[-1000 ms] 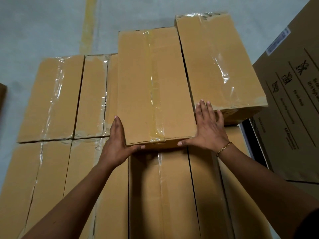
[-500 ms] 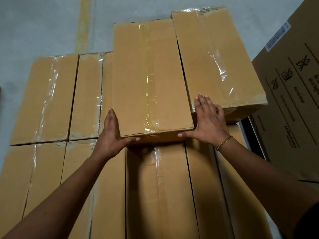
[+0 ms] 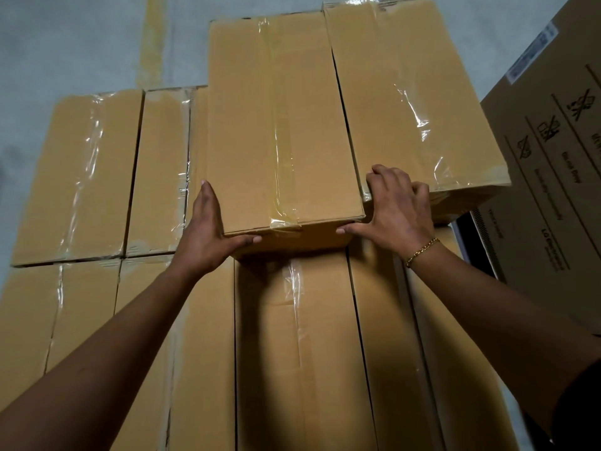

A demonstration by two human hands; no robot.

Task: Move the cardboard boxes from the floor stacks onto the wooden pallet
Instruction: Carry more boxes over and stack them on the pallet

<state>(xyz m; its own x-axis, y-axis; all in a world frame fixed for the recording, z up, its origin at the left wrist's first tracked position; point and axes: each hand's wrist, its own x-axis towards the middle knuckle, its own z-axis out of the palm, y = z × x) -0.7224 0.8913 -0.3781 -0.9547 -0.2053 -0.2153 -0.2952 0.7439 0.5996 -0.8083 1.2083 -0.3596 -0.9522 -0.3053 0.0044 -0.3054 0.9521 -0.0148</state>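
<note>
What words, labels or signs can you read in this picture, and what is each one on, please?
"LG Electronics": faint, my best reading, on the large printed box at right.
Other print lines there: too blurred to read.
Three crossed-out handling pictograms there: no words.
White sticker on it: too small to read.
Taped brown boxes: no print visible.

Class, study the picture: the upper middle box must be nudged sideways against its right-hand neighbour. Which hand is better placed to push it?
Left, probably. The left hand lies flat along the middle box's left side; the right hand curls over the neighbour's corner, in the way.
</note>
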